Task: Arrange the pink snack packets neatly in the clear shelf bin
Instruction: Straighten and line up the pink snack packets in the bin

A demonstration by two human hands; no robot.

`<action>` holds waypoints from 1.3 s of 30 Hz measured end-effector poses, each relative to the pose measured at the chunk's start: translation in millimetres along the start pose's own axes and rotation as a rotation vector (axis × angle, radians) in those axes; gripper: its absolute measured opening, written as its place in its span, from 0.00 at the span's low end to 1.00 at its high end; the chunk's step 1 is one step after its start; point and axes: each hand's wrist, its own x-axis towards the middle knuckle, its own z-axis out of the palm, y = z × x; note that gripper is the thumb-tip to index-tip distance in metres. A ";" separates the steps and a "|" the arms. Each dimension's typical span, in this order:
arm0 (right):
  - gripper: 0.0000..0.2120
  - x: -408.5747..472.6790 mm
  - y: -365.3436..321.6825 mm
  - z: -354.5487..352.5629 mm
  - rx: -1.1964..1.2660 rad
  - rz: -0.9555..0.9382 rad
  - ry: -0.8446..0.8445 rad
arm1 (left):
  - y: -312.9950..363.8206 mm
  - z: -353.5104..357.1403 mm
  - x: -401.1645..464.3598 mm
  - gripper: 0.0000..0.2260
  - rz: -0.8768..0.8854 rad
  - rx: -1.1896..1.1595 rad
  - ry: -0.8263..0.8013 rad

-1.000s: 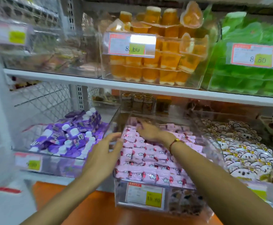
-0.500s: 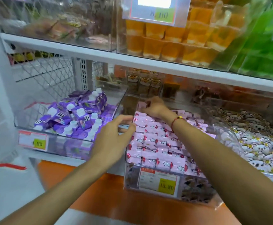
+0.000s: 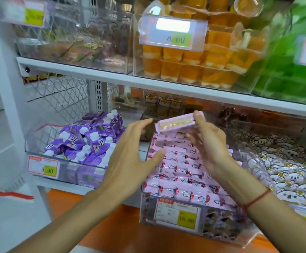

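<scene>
Right hand (image 3: 207, 143): raised over the back of the bin, thumb and fingertips pinching one end of a lifted packet; a red cord shows at the wrist
Lifted packet (image 3: 176, 123): one pink packet held clear of the pile, lying roughly level, its pale window side turned toward the camera
Left hand (image 3: 130, 152): fingers spread and relaxed, holding nothing, at 9 o'clock of the lifted packet and near its free end; contact with the bin wall cannot be told
Pink snack packets (image 3: 181, 172): fill the clear shelf bin in overlapping rows running from front to back
Clear shelf bin (image 3: 145, 212): on the lower shelf, a yellow price tag (image 3: 177, 212) on its front face
Neighbours: purple packs (image 3: 86, 141) in the bin at 9 o'clock, white cartoon-face packs (image 3: 285, 165) at 3 o'clock, orange jelly cups (image 3: 199, 64) on the shelf at 12 o'clock
Done, as judged: most packets already lie in fairly even rows, front rows the tidiest
Left, as judged: the held packet has to be laid into the pile; rows near the back and right side look looser and may want squaring
</scene>
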 end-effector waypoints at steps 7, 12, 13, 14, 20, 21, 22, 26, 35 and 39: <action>0.12 -30.0 -12.8 -10.8 0.077 0.232 -0.235 | 9.6 -8.1 6.1 0.12 0.246 0.187 0.043; 0.13 -33.5 -18.4 -11.8 0.074 0.206 -0.438 | 15.3 -11.0 9.5 0.06 -0.214 -0.462 -0.082; 0.13 -33.7 -18.9 -11.1 0.042 0.183 -0.441 | 18.2 -10.8 9.1 0.07 -0.322 -0.536 -0.108; 0.12 -33.1 -18.3 -10.9 -0.001 0.158 -0.422 | 20.6 -10.9 8.7 0.11 -0.399 -0.570 -0.133; 0.13 -33.8 -13.3 -9.2 0.027 0.222 -0.274 | 28.9 -10.2 4.4 0.09 -0.381 -0.542 -0.142; 0.14 -34.4 -12.9 -9.0 0.006 0.222 -0.279 | 27.8 -9.3 4.2 0.06 -0.360 -0.534 -0.126; 0.15 -34.1 -12.5 -8.9 -0.049 0.204 -0.288 | 24.9 -7.9 4.2 0.06 -0.339 -0.527 -0.105; 0.25 -33.9 -8.8 -15.5 -0.663 -0.348 -0.310 | 16.1 -8.1 6.7 0.08 -0.272 -0.389 -0.008; 0.18 -20.9 1.2 -19.4 -1.123 -1.005 -0.277 | 4.8 -7.8 -0.6 0.20 -0.069 -0.071 -0.029; 0.18 9.8 8.4 -12.0 -0.777 -0.632 -0.170 | -7.4 -0.3 0.7 0.20 -0.222 -0.069 -0.059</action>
